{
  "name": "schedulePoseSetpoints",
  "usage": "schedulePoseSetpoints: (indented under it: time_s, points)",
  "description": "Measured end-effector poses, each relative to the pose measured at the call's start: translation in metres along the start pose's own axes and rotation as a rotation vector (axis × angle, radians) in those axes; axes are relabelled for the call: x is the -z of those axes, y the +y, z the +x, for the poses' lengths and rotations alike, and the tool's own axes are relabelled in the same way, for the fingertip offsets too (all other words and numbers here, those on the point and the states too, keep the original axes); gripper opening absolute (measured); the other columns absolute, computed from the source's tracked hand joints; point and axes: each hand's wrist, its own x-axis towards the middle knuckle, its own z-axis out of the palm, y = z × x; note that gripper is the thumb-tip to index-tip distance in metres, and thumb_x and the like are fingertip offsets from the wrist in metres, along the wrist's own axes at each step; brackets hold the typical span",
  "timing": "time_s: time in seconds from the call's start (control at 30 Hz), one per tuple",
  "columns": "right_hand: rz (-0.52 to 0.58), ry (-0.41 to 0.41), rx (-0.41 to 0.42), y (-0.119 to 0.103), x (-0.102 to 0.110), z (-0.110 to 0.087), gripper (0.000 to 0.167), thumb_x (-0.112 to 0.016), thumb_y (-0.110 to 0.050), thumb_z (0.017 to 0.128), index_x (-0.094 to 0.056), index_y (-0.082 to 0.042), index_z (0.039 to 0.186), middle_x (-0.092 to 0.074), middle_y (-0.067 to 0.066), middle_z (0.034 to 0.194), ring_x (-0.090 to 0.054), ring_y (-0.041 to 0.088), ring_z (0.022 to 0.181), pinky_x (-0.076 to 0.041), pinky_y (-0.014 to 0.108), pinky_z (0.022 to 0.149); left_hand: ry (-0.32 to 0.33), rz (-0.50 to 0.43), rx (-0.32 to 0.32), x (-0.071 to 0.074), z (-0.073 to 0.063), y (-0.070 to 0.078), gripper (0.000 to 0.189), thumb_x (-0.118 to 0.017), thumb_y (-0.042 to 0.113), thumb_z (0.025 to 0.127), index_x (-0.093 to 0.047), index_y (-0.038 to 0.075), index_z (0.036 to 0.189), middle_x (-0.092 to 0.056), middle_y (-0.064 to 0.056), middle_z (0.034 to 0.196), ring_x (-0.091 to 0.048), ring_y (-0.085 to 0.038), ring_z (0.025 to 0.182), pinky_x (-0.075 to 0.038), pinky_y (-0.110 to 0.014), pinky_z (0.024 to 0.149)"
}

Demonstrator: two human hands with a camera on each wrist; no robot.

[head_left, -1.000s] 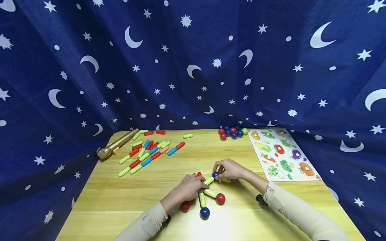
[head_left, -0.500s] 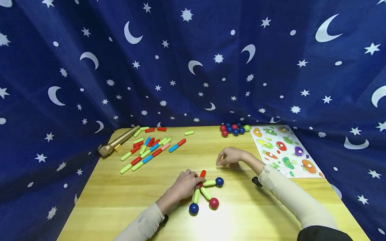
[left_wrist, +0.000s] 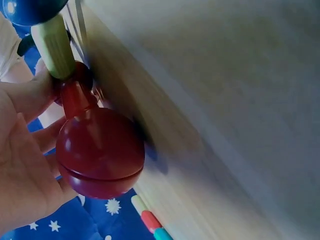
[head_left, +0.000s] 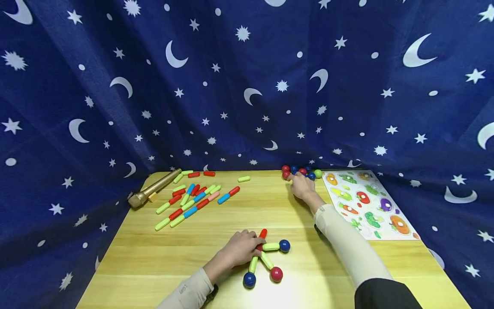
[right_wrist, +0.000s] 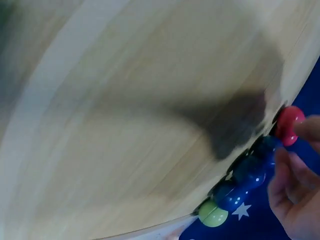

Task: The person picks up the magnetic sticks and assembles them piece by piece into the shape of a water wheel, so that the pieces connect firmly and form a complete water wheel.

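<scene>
My left hand grips the middle of a magnetic ball-and-stick figure, its fingers around a red centre ball. Yellow-green sticks and a red stick radiate from it. Blue balls and a red ball cap the green sticks. Another red ball on a red stick fills the left wrist view; in the head view the hand hides it. At the table's back, my right hand reaches the loose balls, fingertips right at a blue ball and a red ball.
Several red, blue, green and pink sticks lie at the back left beside a gold microphone. A vegetable puzzle board lies at the right. A green ball ends the cluster. Behind the table hangs a starry blue curtain.
My right hand has let go of the blue ball on a green stick and moved away to the loose balls at the back. My left hand keeps hold of the figure, which has turned clockwise.
</scene>
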Motion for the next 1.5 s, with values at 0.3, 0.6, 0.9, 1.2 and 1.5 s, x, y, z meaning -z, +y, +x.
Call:
schedulePoseSetpoints:
  time_s: [0.3, 0.6, 0.9, 1.2, 1.5]
  points:
    - [-0.021, 0.050, -0.101, 0.012, -0.005, -0.005, 0.044, -0.054, -0.007, 0.084, -0.063, -0.015, 0.126, -0.056, 0.018, 0.121, -0.062, 0.040, 0.080, -0.046, 0.048, 0.054, 0.003, 0.009, -0.006, -0.002, -0.004, 0.005, 0.035, -0.063, 0.040, 0.092, -0.063, 0.033, 0.126, -0.066, 0.004, 0.110, -0.054, -0.012, 0.089, -0.043, -0.027, 0.072]
    - [-0.006, -0.049, -0.020, 0.019, -0.009, -0.002, 0.061, -0.053, -0.007, 0.085, -0.044, -0.012, 0.145, -0.036, 0.012, 0.155, -0.063, 0.039, 0.105, -0.050, 0.041, 0.057, -0.006, 0.015, -0.003, -0.005, -0.009, 0.000, 0.033, -0.067, 0.028, 0.090, -0.065, 0.035, 0.123, -0.067, 0.008, 0.112, -0.056, -0.013, 0.094, -0.045, -0.030, 0.075]
    - [-0.019, 0.005, 0.015, 0.015, -0.007, -0.009, 0.040, -0.064, -0.027, 0.089, -0.063, -0.015, 0.127, -0.058, 0.020, 0.123, -0.064, 0.044, 0.090, -0.053, 0.053, 0.066, -0.001, -0.004, -0.011, -0.001, -0.008, -0.003, 0.030, -0.067, 0.021, 0.091, -0.068, 0.035, 0.117, -0.068, 0.009, 0.110, -0.057, -0.014, 0.097, -0.044, -0.031, 0.075]
    - [0.173, -0.077, 0.222, -0.015, -0.003, -0.043, 0.036, -0.077, -0.028, 0.082, -0.069, -0.015, 0.115, -0.073, 0.010, 0.111, -0.067, 0.032, 0.102, -0.053, 0.050, 0.083, 0.016, 0.026, -0.030, 0.006, -0.003, -0.006, 0.035, -0.069, 0.018, 0.088, -0.069, 0.037, 0.118, -0.067, 0.007, 0.109, -0.056, -0.014, 0.092, -0.042, -0.028, 0.070]
    - [0.267, -0.218, 0.444, -0.054, -0.002, -0.092, 0.036, -0.088, -0.031, 0.069, -0.073, -0.021, 0.101, -0.072, -0.004, 0.096, -0.064, 0.014, 0.085, -0.050, 0.032, 0.072, 0.071, 0.007, -0.042, 0.004, -0.002, -0.011, 0.038, -0.071, 0.019, 0.087, -0.069, 0.035, 0.121, -0.068, 0.005, 0.108, -0.057, -0.015, 0.088, -0.045, -0.029, 0.071]
